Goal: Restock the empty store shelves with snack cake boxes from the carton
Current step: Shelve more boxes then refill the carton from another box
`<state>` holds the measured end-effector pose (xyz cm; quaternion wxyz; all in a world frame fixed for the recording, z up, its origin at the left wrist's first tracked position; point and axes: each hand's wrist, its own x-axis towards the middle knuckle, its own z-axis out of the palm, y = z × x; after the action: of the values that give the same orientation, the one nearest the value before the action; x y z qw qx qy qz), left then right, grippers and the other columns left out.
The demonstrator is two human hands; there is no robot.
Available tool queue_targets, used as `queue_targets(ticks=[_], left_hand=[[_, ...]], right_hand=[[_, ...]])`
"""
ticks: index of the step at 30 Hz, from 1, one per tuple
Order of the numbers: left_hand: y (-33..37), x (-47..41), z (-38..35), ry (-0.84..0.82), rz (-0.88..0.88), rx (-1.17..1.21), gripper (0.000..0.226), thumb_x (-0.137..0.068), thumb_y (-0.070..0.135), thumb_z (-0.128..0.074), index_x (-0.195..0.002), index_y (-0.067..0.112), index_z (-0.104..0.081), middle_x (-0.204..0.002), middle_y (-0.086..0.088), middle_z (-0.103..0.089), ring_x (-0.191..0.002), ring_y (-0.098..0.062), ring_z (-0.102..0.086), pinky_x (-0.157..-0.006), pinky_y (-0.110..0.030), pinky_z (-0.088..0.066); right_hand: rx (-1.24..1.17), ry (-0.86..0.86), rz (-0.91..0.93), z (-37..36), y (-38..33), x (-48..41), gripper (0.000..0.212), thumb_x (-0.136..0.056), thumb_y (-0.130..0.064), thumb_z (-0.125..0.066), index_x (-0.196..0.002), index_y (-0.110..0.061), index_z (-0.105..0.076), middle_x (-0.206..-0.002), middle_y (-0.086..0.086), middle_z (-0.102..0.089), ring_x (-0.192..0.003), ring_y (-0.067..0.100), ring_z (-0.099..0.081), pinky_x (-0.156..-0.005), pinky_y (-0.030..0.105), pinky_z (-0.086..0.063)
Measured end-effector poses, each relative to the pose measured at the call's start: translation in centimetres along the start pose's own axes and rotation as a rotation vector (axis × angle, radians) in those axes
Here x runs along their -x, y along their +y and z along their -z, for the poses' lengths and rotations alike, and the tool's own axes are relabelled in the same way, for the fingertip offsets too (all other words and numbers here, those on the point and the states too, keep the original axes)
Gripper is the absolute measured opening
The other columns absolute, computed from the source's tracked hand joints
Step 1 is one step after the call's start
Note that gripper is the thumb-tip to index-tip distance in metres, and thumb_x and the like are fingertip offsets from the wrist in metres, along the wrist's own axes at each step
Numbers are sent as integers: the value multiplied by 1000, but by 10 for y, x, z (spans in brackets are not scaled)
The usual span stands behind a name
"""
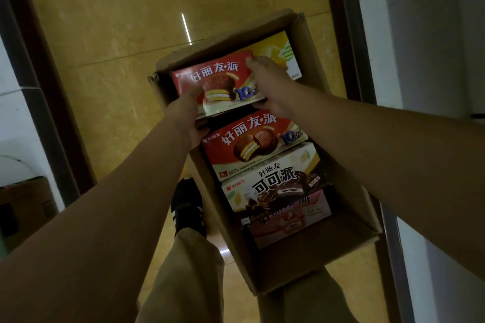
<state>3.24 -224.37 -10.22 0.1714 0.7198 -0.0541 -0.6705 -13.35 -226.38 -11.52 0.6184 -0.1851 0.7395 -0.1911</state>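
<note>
Looking down from the head view, a dark-framed white wall panel (15,102) runs along the left edge, and a brown cardboard box (23,207) sits low beside it. Glossy yellow-tan floor tiles (110,34) fill the middle. A black shoe with white stripes (187,207) and a khaki trouser leg (189,265) stand just left of the long open brown cardboard carton (312,44).

The left hand (187,118) grips the near left corner of a red snack cake box printed with a chocolate pie (217,78), fingers curled onto its face and thumb beneath. The right hand (270,81) clasps the same box's right end, fingers spread over the top edge. This box is at the carton's far end, tilted up, with a yellow snack box (283,47) behind it at the far right corner.

Toward the carton's near end lie a second red pie box (252,141), a white and brown cocoa pie box (275,186), then a pink box (291,217). A grey-white wall (425,34) lines the right edge.
</note>
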Motion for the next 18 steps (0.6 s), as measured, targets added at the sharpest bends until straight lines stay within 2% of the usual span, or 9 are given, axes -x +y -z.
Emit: queue_targets(ticks=[2,4,6,8,11,12,14,16,18], left_hand=[[-1,1,0,16,-7,5,38,-92,38,-71,-124,21,-60,-109,-3,-70,-97,-21,-68,-80,-38,-52],[-1,0,0,15,-10,2,41,-90,37,-73,-125,22,-59,-109,-3,-70,-96,-21,-69,-75,-38,-52],[0,-1,0,4,-13,-6,45,-87,37,-76,-126,22,-59,-111,-4,-71,-97,-22,-70,-78,-41,-54],[0,-2,1,-17,-19,-14,46,-85,37,-78,-125,23,-60,-113,-4,-72,-99,-23,-71,-84,-45,-55],[1,2,-1,-82,-49,-66,41,-84,37,-79,-120,23,-63,-110,-3,-76,-95,-21,-74,-77,-41,-56],[2,4,-3,-103,-62,-74,41,-85,39,-78,-120,23,-64,-108,-2,-77,-94,-20,-75,-79,-41,-57],[2,7,-7,-190,-87,-28,46,-86,50,-74,-122,23,-65,-107,-3,-78,-96,-22,-76,-88,-46,-57],[1,7,-10,-332,-87,92,59,-89,68,-58,-127,23,-64,-113,-7,-77,-101,-27,-75,-90,-49,-57],[0,0,-14,-396,-62,189,76,-87,81,-42,-131,23,-62,-117,-11,-75,-105,-31,-74,-89,-52,-57]], right_hand=[[-10,3,12,1,6,4,36,-106,-31,-43,-142,-27,-45,-123,-2,-52,-114,23,-52,-99,51,-47],[-19,0,24,3,11,6,36,-105,-27,-47,-140,-27,-46,-120,-2,-55,-110,22,-55,-94,48,-49],[-28,-12,34,7,12,6,34,-102,-24,-53,-135,-28,-49,-123,-2,-57,-112,22,-57,-89,46,-50],[-39,-12,57,12,12,6,36,-100,-18,-57,-133,-29,-49,-127,-4,-56,-116,22,-57,-91,46,-49],[-29,25,93,22,11,2,51,-97,-13,-61,-144,-27,-45,-136,-3,-52,-118,21,-56,-93,43,-49],[-19,48,102,22,9,2,54,-94,-17,-66,-143,-30,-46,-139,-2,-51,-118,22,-57,-94,44,-51],[30,158,120,24,6,-1,59,-78,-38,-78,-132,-43,-54,-140,1,-48,-114,25,-60,-92,49,-55],[120,272,165,28,6,-10,58,-63,-55,-77,-118,-48,-60,-138,1,-43,-114,29,-58,-94,51,-54],[275,316,208,30,4,-8,44,-78,-51,-74,-119,-45,-60,-145,4,-35,-128,32,-45,-103,51,-46]])
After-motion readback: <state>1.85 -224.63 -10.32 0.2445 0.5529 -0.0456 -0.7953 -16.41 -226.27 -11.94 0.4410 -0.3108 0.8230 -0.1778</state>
